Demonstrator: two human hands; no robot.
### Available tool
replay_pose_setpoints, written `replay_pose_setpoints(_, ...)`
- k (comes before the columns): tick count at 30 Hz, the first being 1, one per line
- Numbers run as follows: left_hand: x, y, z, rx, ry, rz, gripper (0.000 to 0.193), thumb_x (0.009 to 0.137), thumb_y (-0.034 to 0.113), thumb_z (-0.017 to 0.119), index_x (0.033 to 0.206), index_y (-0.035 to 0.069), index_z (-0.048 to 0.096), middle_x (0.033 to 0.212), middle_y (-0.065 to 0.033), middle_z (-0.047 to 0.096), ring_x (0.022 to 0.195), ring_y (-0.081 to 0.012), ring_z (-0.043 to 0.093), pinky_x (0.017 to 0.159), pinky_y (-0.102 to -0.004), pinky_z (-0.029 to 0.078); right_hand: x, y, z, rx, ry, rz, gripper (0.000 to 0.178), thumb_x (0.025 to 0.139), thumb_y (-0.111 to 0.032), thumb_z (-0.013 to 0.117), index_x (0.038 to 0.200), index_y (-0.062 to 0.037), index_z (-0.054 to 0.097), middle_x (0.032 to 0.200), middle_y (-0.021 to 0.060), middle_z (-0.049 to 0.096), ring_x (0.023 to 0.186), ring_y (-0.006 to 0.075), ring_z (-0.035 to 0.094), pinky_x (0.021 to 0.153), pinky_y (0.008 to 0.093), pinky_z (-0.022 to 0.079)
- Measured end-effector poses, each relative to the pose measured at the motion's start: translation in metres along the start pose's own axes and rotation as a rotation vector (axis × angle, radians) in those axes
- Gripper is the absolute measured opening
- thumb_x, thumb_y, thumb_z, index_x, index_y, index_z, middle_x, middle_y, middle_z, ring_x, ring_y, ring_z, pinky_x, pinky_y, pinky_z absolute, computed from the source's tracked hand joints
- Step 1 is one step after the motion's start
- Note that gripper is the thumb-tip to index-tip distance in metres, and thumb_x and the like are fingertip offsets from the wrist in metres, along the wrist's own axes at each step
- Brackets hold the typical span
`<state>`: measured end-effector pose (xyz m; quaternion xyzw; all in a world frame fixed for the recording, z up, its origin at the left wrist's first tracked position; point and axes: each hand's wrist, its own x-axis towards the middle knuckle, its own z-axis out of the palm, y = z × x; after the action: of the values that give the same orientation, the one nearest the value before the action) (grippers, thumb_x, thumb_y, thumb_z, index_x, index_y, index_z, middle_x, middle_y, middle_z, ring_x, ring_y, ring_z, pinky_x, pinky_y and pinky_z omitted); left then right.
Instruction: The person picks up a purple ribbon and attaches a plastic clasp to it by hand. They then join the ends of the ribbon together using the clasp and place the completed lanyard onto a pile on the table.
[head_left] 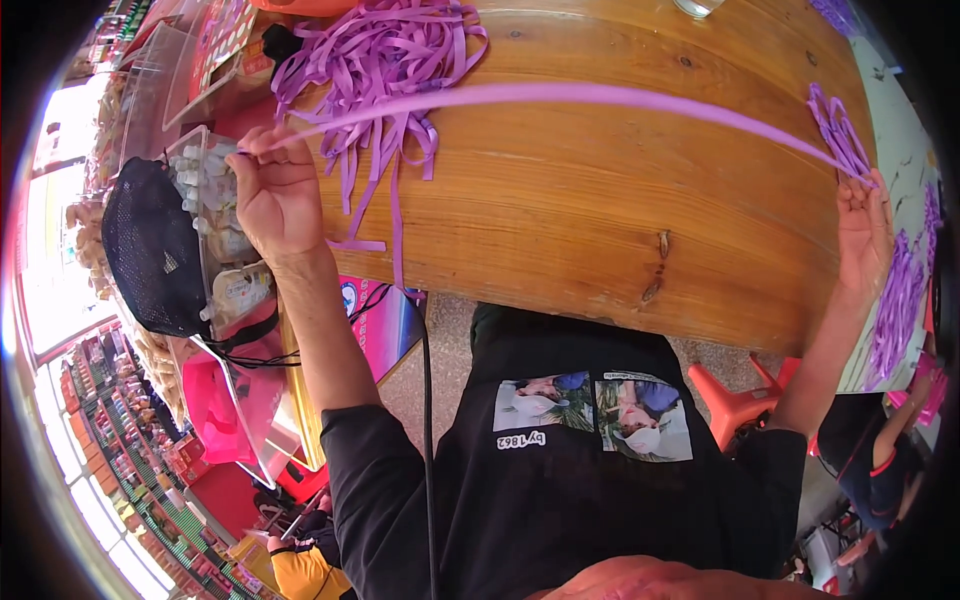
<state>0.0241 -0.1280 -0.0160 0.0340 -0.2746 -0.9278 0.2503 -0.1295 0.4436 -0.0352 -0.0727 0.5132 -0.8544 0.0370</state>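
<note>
A long purple ribbon (560, 93) is stretched above the wooden table in an arc from one hand to the other. At the left, my left hand (278, 198) pinches one end between thumb and fingertips. My right hand (864, 228), far out at the table's right edge, has its fingers closed on the other end. Just beyond those fingers a small looped bundle of purple ribbon (835, 125) lies on the table. A tangled heap of purple ribbon (385, 55) sits at the back left, with a few strands trailing toward the near edge.
Beside my left arm stand a clear plastic bin (240, 290) with bottles and a black mesh bag (150, 250). More purple ribbons (895, 315) lie on a white table (885, 110) at the right. An orange stool (735, 400) and another person (875, 480) are lower right. A black cable (428, 420) hangs before me.
</note>
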Motion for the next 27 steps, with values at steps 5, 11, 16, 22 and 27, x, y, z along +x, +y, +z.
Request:
replay_pose_setpoints(5, 0.009, 0.015, -0.006, -0.299, -0.042, -0.098, 0.017, 0.091, 0.018, 0.048, 0.083, 0.005, 0.043, 0.072, -0.0026, 0.042, 0.063, -0.0143, 0.039, 0.066, -0.03, 0.038, -0.009, -0.005, -0.005, -0.264, 0.047, -0.14, 0.019, 0.087, -0.001, 0.053, 0.105, 0.0036, 0.058, 0.099, 0.009, 0.059, 0.088, 0.0161, 0.055, 0.089, 0.0317, 0.042)
replay_pose_setpoints(11, 0.015, 0.039, -0.023, -0.203, 0.012, 0.022, 0.021, 0.089, 0.02, 0.05, 0.078, 0.004, 0.042, 0.067, -0.0016, 0.041, 0.058, -0.0137, 0.039, 0.061, -0.0289, 0.037, -0.006, -0.003, -0.003, -0.282, 0.051, -0.15, 0.017, 0.087, -0.001, 0.053, 0.102, 0.0031, 0.059, 0.098, 0.0102, 0.06, 0.088, 0.0171, 0.057, 0.088, 0.033, 0.043)
replay_pose_setpoints(16, 0.007, 0.017, -0.01, -0.097, 0.005, -0.009, 0.026, 0.086, 0.029, 0.056, 0.078, 0.005, 0.049, 0.064, 0.0022, 0.039, 0.054, -0.0093, 0.031, 0.051, -0.0235, 0.029, 0.005, 0.003, 0.006, 0.164, -0.055, 0.006, 0.02, 0.088, -0.008, 0.053, 0.105, 0.0033, 0.057, 0.098, 0.0104, 0.06, 0.094, 0.0193, 0.054, 0.095, 0.038, 0.038)
replay_pose_setpoints(22, -0.022, -0.09, 0.058, 0.346, 0.017, -0.228, 0.022, 0.091, 0.024, 0.053, 0.088, 0.003, 0.058, 0.062, 0.0058, 0.038, 0.052, -0.0049, 0.025, 0.047, -0.0207, 0.021, 0.003, 0.008, 0.036, 0.071, -0.079, -0.113, 0.022, 0.09, -0.005, 0.048, 0.11, 0.0009, 0.055, 0.106, 0.0141, 0.058, 0.102, 0.0248, 0.053, 0.099, 0.0431, 0.035)
replay_pose_setpoints(27, -0.045, -0.123, 0.102, 0.511, -0.143, -0.309, 0.021, 0.091, 0.02, 0.052, 0.097, 0.0, 0.057, 0.068, 0.0025, 0.042, 0.056, -0.0059, 0.027, 0.05, -0.0204, 0.023, -0.008, 0.006, 0.12, -0.191, -0.166, -0.211, 0.022, 0.09, 0.0, 0.045, 0.109, 0.0012, 0.056, 0.104, 0.0144, 0.059, 0.095, 0.0247, 0.058, 0.091, 0.04, 0.042)
